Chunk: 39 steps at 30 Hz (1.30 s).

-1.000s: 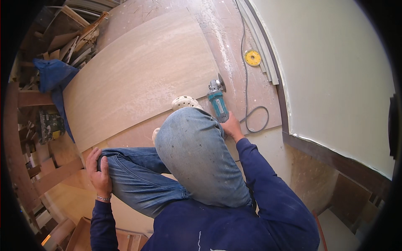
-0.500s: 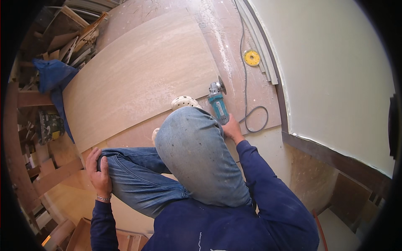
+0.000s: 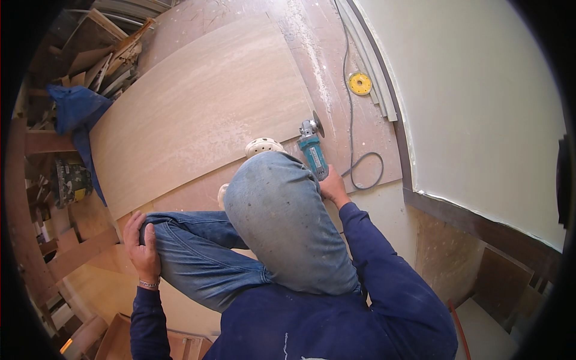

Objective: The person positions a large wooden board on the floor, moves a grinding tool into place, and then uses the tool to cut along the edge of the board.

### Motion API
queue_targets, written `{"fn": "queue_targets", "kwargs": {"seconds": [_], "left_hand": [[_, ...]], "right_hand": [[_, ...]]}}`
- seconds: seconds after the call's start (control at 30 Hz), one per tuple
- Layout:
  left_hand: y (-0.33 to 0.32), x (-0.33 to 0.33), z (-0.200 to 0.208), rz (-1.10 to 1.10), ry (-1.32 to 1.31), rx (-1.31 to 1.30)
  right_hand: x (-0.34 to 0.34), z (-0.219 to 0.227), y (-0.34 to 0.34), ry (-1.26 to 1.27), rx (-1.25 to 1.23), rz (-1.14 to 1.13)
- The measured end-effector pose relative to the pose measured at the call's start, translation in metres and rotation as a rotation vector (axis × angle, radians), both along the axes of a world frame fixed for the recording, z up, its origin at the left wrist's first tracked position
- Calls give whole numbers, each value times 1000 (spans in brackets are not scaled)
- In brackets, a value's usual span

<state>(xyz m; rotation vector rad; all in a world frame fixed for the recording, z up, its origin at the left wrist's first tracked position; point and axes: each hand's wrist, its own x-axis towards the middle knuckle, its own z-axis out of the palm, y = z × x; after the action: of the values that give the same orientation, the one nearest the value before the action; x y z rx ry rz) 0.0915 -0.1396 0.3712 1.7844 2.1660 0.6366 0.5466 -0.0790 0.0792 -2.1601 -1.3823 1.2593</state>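
Note:
My right hand (image 3: 333, 185) is wrapped round the rear of a teal angle grinder (image 3: 313, 155). The grinder's disc (image 3: 318, 123) stands on edge at the near right corner of a large beige panel (image 3: 198, 114); whether it touches the panel I cannot tell. My left hand (image 3: 143, 251) rests on my bent left knee, fingers stretched out and holding nothing. Between the two hands rises my right knee in worn jeans (image 3: 282, 216). One pale clog (image 3: 264, 146) shows on the panel's near edge, partly hidden by that knee.
A grey cord (image 3: 350, 108) loops on the dusty board to the right, beside a yellow disc (image 3: 360, 84) and some long strips (image 3: 384, 99). A pale wall panel (image 3: 474, 120) bounds the right. Scrap wood (image 3: 114, 66) and a blue cloth (image 3: 78, 111) lie at left.
Almost nothing differs. The right knee and the view have shifted very slightly; both hands and the grinder keep their places.

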Motion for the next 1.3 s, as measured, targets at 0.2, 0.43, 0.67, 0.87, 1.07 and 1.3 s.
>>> {"fn": "queue_targets", "kwargs": {"seconds": [0.2,0.43,0.67,0.87,1.07,1.3], "left_hand": [[0,2,1,4,2,-1],[-1,0,0,1,-6,-1],[-1,0,1,6,-12,-4],[0,-1,-1,4,8,-7],[0,1,0,22,-20,-9],[0,1,0,12,-12,-13]], "right_hand": [[1,0,-1,-6,-2,1],[1,5,-1,7,-39,-2],[0,5,0,-2,-28,-4],[-1,3,5,14,-2,-13],[-5,6,14,5,27,-26],[-8,0,33,18,84,-24]]}}
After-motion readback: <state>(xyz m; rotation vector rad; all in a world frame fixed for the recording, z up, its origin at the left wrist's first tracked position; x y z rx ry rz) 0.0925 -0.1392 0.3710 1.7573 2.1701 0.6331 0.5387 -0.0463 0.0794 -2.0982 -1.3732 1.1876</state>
